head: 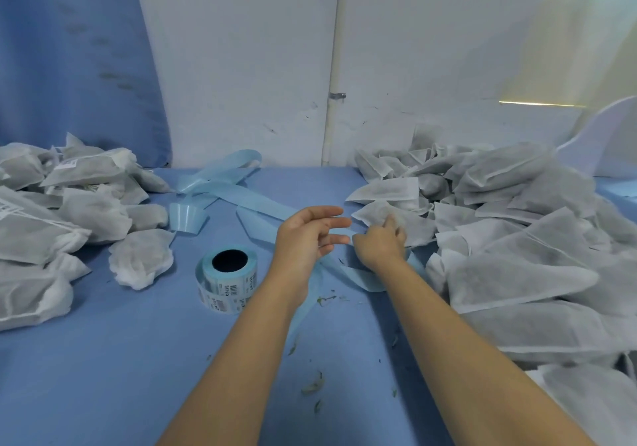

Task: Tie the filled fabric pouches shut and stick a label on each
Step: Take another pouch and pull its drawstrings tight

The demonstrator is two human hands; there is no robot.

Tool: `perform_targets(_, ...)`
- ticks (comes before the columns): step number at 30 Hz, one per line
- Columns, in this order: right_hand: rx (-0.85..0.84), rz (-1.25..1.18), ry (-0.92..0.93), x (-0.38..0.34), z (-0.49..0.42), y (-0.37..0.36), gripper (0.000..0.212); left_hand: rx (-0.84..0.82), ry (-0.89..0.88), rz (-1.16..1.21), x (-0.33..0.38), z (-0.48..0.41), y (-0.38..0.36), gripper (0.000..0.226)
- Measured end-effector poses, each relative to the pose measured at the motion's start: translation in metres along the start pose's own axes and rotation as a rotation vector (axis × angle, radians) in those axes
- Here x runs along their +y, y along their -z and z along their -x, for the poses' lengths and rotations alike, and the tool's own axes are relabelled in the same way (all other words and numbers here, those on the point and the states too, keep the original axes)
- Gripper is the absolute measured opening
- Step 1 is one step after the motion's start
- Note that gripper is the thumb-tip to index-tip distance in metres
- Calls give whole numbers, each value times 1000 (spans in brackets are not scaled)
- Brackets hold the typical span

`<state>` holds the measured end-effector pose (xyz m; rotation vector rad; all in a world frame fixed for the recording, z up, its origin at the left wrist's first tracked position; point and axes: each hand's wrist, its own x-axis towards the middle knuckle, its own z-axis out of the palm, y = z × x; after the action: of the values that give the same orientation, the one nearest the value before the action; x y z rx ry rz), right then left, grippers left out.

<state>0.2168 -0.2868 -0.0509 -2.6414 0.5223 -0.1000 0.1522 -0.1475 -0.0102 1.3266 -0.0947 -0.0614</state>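
Soft, even, bluish light; bright glare at the upper right; edges bow outward; right hand slightly blurred.

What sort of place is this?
Most likely a small packing workshop: heaps of filled white pouches on a blue-covered table, a roll of barcode labels, loose blue backing strip, and a right hand gripping one pouch.

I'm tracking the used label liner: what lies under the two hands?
A pale blue backing strip runs beneath the left hand and right hand on the table. Its stretch directly below them is hidden. The right hand grips a pouch.
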Motion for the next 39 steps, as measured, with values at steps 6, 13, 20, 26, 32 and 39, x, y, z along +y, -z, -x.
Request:
perform_targets(6,72,-32,12,6,0,-11,53,7,-4,-2,-2,-4,0,31)
perform_targets(13,146,-182,193,-9,14,-2,62,15,-5,36,-5,0,3,29)
perform_targets(20,226,-302,441,-48,54,20,59,124,3,254,-3,14,14,22)
perform_targets(26,190,-499,560,-58,117,8,66,166,-9,203,1,32,34,15)
perform_targets(32,196,-438,728,-48,157,-17,52,241,-10,201,-2,47,53,34)
perform_targets(39,453,-961,592,-39,157,-10,24,366,-6,220,0,46,70,16)
